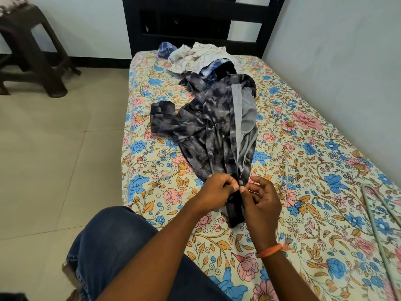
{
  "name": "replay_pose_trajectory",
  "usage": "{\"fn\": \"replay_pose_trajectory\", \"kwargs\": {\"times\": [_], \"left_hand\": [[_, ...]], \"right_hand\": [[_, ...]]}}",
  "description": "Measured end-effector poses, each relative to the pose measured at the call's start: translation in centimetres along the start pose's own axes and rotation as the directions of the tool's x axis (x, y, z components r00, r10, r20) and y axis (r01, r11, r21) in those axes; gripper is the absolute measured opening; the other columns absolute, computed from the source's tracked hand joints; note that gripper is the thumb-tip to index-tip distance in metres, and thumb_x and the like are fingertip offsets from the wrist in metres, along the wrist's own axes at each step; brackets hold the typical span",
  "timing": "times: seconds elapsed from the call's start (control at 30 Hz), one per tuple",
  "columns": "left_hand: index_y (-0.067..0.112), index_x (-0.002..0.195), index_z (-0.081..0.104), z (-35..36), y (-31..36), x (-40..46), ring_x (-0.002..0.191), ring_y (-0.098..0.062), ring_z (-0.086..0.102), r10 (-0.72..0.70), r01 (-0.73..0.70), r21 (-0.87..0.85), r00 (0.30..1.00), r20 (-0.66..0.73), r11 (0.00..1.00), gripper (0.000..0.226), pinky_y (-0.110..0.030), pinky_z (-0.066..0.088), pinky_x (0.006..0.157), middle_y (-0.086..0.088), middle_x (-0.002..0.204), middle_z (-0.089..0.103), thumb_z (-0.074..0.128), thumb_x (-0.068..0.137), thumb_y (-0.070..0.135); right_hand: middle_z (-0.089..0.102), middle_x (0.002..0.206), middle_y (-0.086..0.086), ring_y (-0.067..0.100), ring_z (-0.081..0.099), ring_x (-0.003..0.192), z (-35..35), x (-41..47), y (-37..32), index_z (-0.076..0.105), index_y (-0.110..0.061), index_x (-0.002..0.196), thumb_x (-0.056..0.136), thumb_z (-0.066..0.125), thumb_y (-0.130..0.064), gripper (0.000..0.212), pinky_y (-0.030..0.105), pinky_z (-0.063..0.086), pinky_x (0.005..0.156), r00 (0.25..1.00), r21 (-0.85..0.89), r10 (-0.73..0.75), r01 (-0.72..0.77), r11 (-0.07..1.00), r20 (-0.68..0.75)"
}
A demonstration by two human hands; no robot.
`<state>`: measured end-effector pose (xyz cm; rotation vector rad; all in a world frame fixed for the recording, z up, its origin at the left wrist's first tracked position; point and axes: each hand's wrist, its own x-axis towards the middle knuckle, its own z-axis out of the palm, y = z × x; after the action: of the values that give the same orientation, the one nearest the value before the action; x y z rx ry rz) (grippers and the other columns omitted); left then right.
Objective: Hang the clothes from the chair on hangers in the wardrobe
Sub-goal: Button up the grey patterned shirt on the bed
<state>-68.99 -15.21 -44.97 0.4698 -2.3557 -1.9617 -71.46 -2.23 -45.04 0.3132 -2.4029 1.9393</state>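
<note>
- The single head-worn view looked forward and down from above the person's lap, along the length of the bed (303,161) toward its dark headboard (195,20).
- The left hand (213,192) and right hand (263,203) lay close below the lens, near the frame's centre.
- Wide-angle framing took in the floor (54,148) at left and the wall (347,61) at right.

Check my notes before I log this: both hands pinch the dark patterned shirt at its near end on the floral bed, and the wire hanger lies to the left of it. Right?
One slip: the wire hanger lies to the right of the dark patterned shirt, near the wall. The head view shows it. As you say, the left hand and right hand pinch the shirt's near end on the floral bed.
</note>
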Motion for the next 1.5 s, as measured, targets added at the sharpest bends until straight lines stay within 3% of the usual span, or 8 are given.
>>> {"fn": "replay_pose_trajectory", "kwargs": {"times": [0.2,0.33,0.53,0.8,1.1,1.37,1.5], "left_hand": [[0.014,0.085,0.063,0.2,-0.2,0.1,0.057,-0.004,0.049,-0.008,0.008,-0.001,1.000,-0.013,1.000,0.015,-0.021,0.042,0.058,0.002,0.072,0.058,0.056,0.098,0.012],[0.014,0.085,0.062,0.3,-0.4,0.2,0.056,-0.009,0.050,-0.023,0.023,0.002,1.000,-0.021,1.000,0.015,-0.023,0.044,0.058,-0.003,0.073,0.059,0.055,0.098,0.013],[0.017,0.081,0.062,0.0,-0.9,0.3,0.057,-0.010,0.052,-0.045,0.045,-0.041,0.999,-0.001,0.998,0.019,-0.030,0.046,0.065,0.000,0.071,0.060,0.055,0.099,0.012],[0.011,0.092,0.064,0.1,-0.8,0.3,0.056,-0.006,0.051,-0.066,0.068,-0.042,0.997,0.038,0.997,0.012,-0.020,0.042,0.056,0.001,0.070,0.058,0.054,0.099,0.009],[0.007,0.098,0.069,-0.1,-0.5,-0.1,0.061,-0.009,0.062,-0.099,0.098,-0.129,0.995,-0.001,0.987,0.011,-0.019,0.050,0.054,-0.008,0.080,0.069,0.058,0.098,0.011],[0.007,0.088,0.074,0.2,0.2,-0.5,0.062,-0.014,0.064,-0.050,0.039,-0.135,0.996,-0.076,0.990,0.017,-0.024,0.053,0.055,-0.013,0.078,0.073,0.077,0.083,0.023],[0.010,0.086,0.073,0.1,-0.1,-0.3,0.060,-0.013,0.063,-0.072,0.063,-0.117,0.994,-0.077,0.991,0.010,-0.026,0.054,0.054,-0.008,0.074,0.071,0.077,0.084,0.019]], "right_hand": [[0.072,0.078,-0.001,0.004,0.070,0.073,-0.2,-0.3,-0.2,0.067,-0.012,0.099,0.080,0.075,0.005,0.027,0.024,0.059,0.069,0.996,0.146,0.082,-0.074,0.986,-0.046],[0.073,0.078,0.000,0.007,0.070,0.075,-0.1,-0.5,-0.1,0.068,-0.012,0.097,0.080,0.074,0.006,0.025,0.023,0.059,0.068,0.990,0.232,0.138,-0.125,0.965,-0.039],[0.074,0.074,0.009,0.021,0.071,0.069,-0.5,0.4,0.2,0.064,-0.004,0.109,0.081,0.067,0.012,0.032,0.033,0.059,0.065,0.917,0.471,0.385,-0.386,0.793,0.103],[0.074,0.085,0.011,0.019,0.071,0.077,-0.7,0.5,0.5,0.057,-0.007,0.123,0.072,0.077,0.012,0.058,0.029,0.059,0.068,0.927,0.394,0.342,-0.375,0.839,0.152],[0.072,0.087,0.015,0.023,0.070,0.077,-0.3,0.5,0.6,0.060,-0.010,0.111,0.073,0.079,0.009,0.046,0.041,0.060,0.077,0.965,0.281,0.260,-0.258,0.924,0.033],[0.071,0.083,0.011,0.015,0.068,0.071,0.4,0.5,0.9,0.062,-0.014,0.101,0.072,0.079,0.009,0.041,0.031,0.061,0.070,0.990,0.169,0.135,-0.127,0.977,-0.037],[0.071,0.078,0.008,0.014,0.069,0.068,0.7,0.3,1.2,0.064,-0.013,0.098,0.072,0.081,0.005,0.036,0.034,0.060,0.069,0.995,0.114,0.086,-0.080,0.990,-0.052]]}}
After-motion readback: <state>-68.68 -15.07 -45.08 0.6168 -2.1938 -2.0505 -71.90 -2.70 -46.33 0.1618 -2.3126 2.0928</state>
